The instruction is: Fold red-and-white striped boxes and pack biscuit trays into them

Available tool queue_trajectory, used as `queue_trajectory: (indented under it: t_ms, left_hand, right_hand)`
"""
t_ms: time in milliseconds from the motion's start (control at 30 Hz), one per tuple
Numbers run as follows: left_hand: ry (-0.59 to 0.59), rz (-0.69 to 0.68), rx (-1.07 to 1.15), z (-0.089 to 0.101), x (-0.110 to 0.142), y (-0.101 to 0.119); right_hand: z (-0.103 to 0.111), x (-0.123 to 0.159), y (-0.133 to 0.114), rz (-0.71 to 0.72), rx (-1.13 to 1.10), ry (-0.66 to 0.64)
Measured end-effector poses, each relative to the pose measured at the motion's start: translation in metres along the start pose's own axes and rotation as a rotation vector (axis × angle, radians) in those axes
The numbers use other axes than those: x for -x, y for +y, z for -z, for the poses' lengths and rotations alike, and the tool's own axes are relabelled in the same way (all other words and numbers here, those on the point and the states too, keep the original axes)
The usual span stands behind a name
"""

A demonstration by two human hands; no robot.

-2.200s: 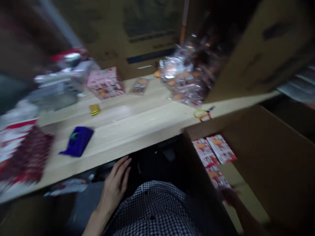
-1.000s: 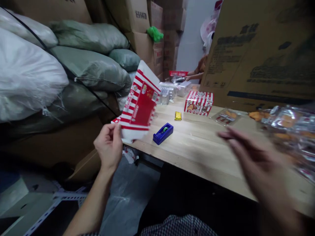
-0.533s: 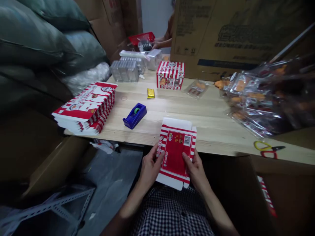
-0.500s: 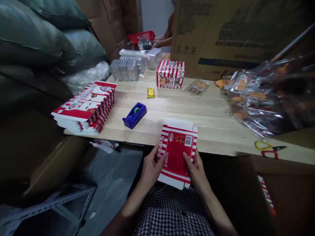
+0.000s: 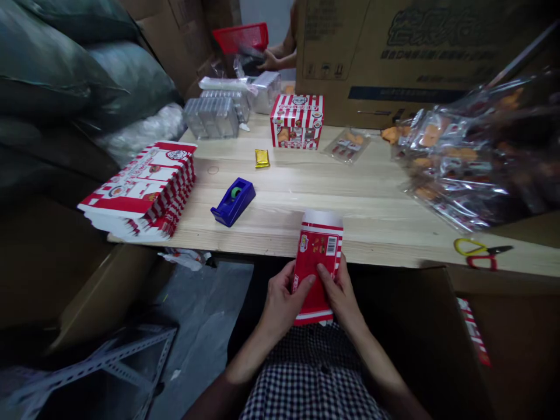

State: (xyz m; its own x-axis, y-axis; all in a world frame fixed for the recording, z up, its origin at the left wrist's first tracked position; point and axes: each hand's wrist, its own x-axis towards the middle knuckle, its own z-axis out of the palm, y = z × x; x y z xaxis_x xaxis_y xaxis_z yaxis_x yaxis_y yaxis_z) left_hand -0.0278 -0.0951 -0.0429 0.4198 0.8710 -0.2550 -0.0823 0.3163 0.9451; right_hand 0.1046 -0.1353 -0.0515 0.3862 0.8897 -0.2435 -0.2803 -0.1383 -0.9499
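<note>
Both my hands hold a red-and-white striped carton (image 5: 318, 256) just in front of my lap, below the near edge of the wooden table (image 5: 376, 204). My left hand (image 5: 284, 300) grips its left side, thumb on the red face. My right hand (image 5: 339, 294) grips the right side. The carton's sides are pushed inward, so it looks narrow and partly squared up. A stack of flat striped cartons (image 5: 142, 189) lies at the table's left end. One assembled striped box (image 5: 297, 121) stands farther back.
A blue tape dispenser (image 5: 233, 200), a small gold packet (image 5: 262, 157) and clear plastic trays (image 5: 212, 115) are on the table. Bagged snack packs (image 5: 481, 151) pile at the right, scissors (image 5: 476, 251) near the edge. An open cardboard box (image 5: 490, 338) is at my right. Another person's hand (image 5: 269, 60) works behind.
I took a flat carton from the left stack, brought it in front of me with both hands, and its sides have since folded inward, making it narrower.
</note>
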Motion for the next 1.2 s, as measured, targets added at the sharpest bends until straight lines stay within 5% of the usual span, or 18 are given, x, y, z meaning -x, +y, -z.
queue_trajectory:
  t_ms: [367, 500, 767, 1033, 1200]
  left_hand:
    - [-0.032, 0.095, 0.120, 0.027, 0.001, 0.007]
    - [-0.005, 0.012, 0.088, 0.039, -0.009, 0.012]
    - [0.109, -0.074, 0.199, 0.046, -0.027, -0.001]
    - [0.124, -0.215, 0.127, 0.035, -0.020, 0.002]
    - [0.087, -0.272, -0.031, 0.043, -0.016, 0.017]
  right_hand:
    - [0.023, -0.012, -0.013, 0.003, -0.184, -0.149]
    - [0.021, -0.008, 0.002, -0.048, -0.221, -0.122]
    - [0.029, -0.001, 0.012, -0.178, -0.216, -0.320]
    - [0.027, -0.009, -0.021, 0.237, -0.004, -0.017]
    - [0.031, -0.013, -0.028, 0.329, 0.122, -0.103]
